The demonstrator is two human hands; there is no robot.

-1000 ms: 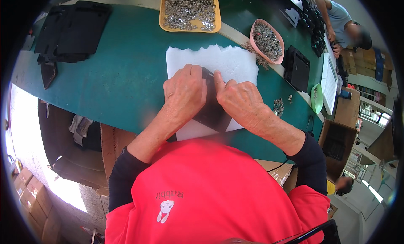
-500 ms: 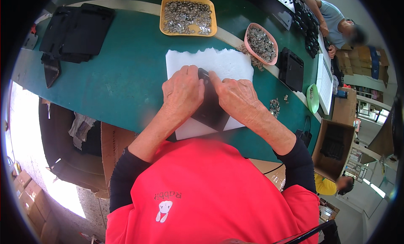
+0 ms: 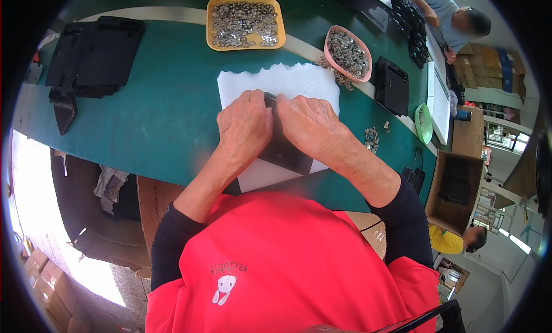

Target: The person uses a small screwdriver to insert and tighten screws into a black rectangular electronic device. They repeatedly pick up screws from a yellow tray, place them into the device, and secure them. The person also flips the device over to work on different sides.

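A flat black plastic panel (image 3: 280,151) lies at a slant on a white foam sheet (image 3: 310,80) in front of me. My left hand (image 3: 246,124) is closed along its left edge, fingers bent near the far corner. Across the panel's right side, my right hand (image 3: 307,123) is closed too, its fingertips curled at the far end close to my left fingers. Both hands hide much of the panel, and any small part under the right fingertips cannot be made out.
Beyond the foam stand a yellow tray (image 3: 209,31) and a pink bowl (image 3: 368,74), both with small metal parts. Black panels (image 3: 109,51) are stacked at left, more (image 3: 392,86) at right. Loose metal parts (image 3: 371,140) lie near a green bowl (image 3: 424,123). Another person (image 3: 454,22) works at far right.
My right index finger, stretched along the panel's far end before, is now curled in with the others. The view has shifted slightly; the panel stays on the foam.
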